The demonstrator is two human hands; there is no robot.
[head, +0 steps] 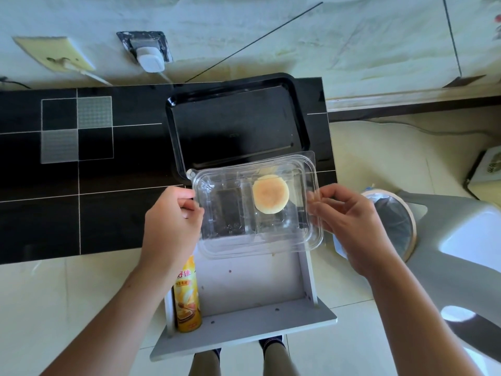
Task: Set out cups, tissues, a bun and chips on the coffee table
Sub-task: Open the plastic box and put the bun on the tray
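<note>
A round, pale golden bun sits in a clear plastic clamshell box, held over the near edge of the glossy black coffee table.

Behind it lies a black rectangular tray; below, a yellow chips can stands in a grey drawer. The left hand and right hand pinch the box's opposite sides.

Both hands on the clear clamshell box now, left hand and right hand pinching its ends, bun inside, above the black bench edge.
</note>
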